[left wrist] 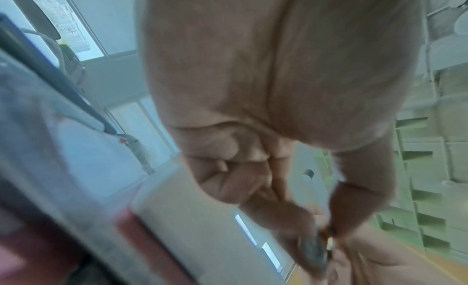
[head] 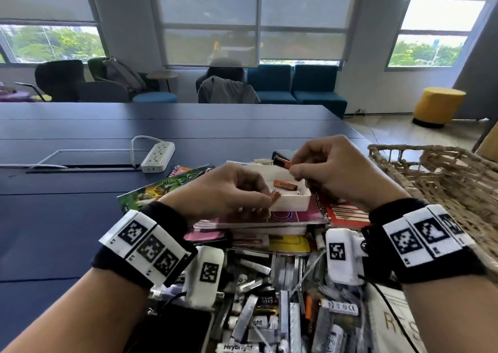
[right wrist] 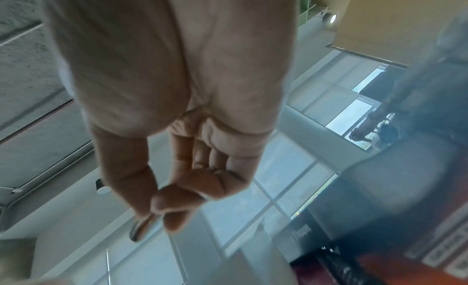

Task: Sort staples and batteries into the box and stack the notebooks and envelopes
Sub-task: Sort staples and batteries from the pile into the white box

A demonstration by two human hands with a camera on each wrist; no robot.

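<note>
A small white box [head: 292, 203] sits on a pink notebook [head: 283, 216] and holds an orange battery [head: 285, 185]. My right hand [head: 293, 167] hovers over the box's far side and pinches an orange-and-black battery [head: 280, 162] between thumb and fingertips; the right wrist view shows its end [right wrist: 138, 230]. My left hand [head: 270, 197] is at the box's near left corner, pinching a small battery with a coppery end [head: 276, 196], seen blurred in the left wrist view [left wrist: 314, 248]. A heap of loose batteries and staple strips [head: 269, 312] lies in front of me.
A red spiral notebook [head: 347, 214] and a green illustrated one [head: 161, 188] lie under and beside the pink one. A wicker basket [head: 444, 180] stands at the right. A white power strip [head: 157, 156] lies on the blue table [head: 67, 218]. A white printed envelope [head: 390, 325] lies at the bottom right.
</note>
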